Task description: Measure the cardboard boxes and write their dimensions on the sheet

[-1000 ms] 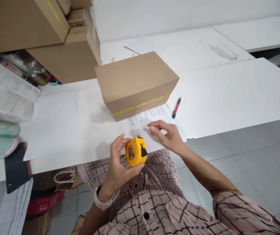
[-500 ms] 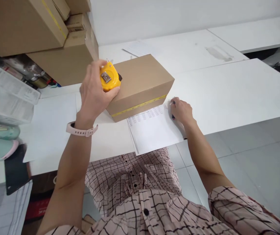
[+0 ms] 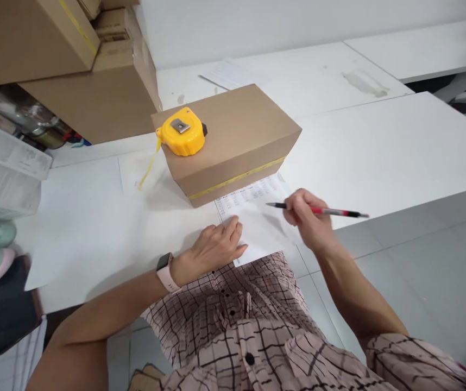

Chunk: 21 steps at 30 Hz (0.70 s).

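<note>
Yellow tape measure point(image 3: 184, 134) — now atop carton point(image 3: 245, 122); right grip point(image 3: 308, 220) pinching pen point(image 3: 342, 212); left grip point(image 3: 216, 244) spread on paper point(image 3: 259, 233)

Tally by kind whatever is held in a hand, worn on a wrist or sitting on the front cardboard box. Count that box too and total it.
Pen, in the right hand: 1
Watch, on the left wrist: 1
Tape measure, on the box: 1
Cardboard box, under the tape measure: 1
Total: 4
</note>
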Each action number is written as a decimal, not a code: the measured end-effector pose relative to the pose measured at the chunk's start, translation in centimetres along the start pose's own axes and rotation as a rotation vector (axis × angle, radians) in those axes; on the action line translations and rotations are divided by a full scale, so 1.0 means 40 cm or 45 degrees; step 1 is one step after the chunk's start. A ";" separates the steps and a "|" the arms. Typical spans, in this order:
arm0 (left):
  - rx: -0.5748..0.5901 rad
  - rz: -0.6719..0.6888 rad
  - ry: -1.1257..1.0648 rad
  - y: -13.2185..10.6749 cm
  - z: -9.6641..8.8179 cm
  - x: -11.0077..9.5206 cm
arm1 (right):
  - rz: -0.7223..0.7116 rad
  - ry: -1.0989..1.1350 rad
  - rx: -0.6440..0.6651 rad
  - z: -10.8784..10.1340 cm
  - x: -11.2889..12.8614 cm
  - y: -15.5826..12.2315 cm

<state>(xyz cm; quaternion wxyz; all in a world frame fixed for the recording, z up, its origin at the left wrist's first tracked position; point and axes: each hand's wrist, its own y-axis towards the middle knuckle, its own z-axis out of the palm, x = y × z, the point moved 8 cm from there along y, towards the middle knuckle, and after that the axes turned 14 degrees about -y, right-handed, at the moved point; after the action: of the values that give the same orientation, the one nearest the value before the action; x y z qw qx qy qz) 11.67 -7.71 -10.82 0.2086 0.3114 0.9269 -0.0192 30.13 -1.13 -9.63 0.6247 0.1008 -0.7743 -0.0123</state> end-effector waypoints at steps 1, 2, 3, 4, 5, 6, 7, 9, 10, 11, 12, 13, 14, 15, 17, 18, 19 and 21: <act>0.025 -0.054 0.015 0.002 0.014 0.010 | 0.012 0.020 0.065 0.046 0.002 0.011; 0.044 -0.096 0.028 0.004 0.023 0.020 | 0.031 0.040 0.149 0.092 0.002 0.023; 0.058 -0.120 0.041 0.005 0.028 0.028 | 0.049 0.056 0.243 0.136 0.002 0.035; 0.072 -0.123 0.060 0.006 0.031 0.032 | 0.064 0.063 0.334 0.175 0.001 0.047; 0.081 -0.109 0.085 0.006 0.033 0.034 | 0.080 0.063 0.410 0.208 -0.004 0.057; 0.090 -0.088 0.111 0.005 0.035 0.033 | 0.100 0.051 0.460 0.234 -0.012 0.066; 0.095 -0.066 0.131 0.004 0.037 0.032 | 0.121 0.021 0.476 0.251 -0.024 0.075; 0.096 -0.037 0.143 0.001 0.041 0.031 | 0.153 -0.056 0.432 0.268 -0.052 0.089; 0.091 -0.029 0.135 -0.001 0.044 0.030 | 0.161 -0.078 0.392 0.271 -0.064 0.094; 0.085 -0.026 0.122 -0.002 0.047 0.031 | 0.160 -0.082 0.349 0.272 -0.073 0.097; 0.081 -0.028 0.107 -0.004 0.051 0.033 | 0.159 -0.074 0.308 0.272 -0.079 0.099; 0.076 -0.034 0.093 -0.005 0.055 0.035 | 0.161 -0.060 0.280 0.272 -0.083 0.100; 0.070 -0.038 0.078 -0.007 0.059 0.038 | 0.169 -0.048 0.266 0.273 -0.084 0.100; 0.066 -0.041 0.062 -0.009 0.063 0.040 | 0.178 -0.048 0.260 0.273 -0.085 0.101; 0.052 -0.046 0.026 -0.013 0.072 0.045 | 0.186 -0.076 0.267 0.273 -0.082 0.101; 0.044 -0.048 0.003 -0.015 0.075 0.047 | 0.181 -0.102 0.265 0.271 -0.079 0.101; 0.035 -0.052 -0.021 -0.017 0.078 0.050 | 0.167 -0.133 0.253 0.267 -0.075 0.101; 0.021 -0.063 -0.060 -0.019 0.081 0.052 | 0.119 -0.205 0.219 0.257 -0.067 0.097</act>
<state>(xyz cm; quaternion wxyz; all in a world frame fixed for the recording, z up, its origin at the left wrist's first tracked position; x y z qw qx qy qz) 10.94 -7.67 -14.69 0.2272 0.2895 0.9290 -0.0395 20.14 2.05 -13.90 0.5494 0.1165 -0.8240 0.0752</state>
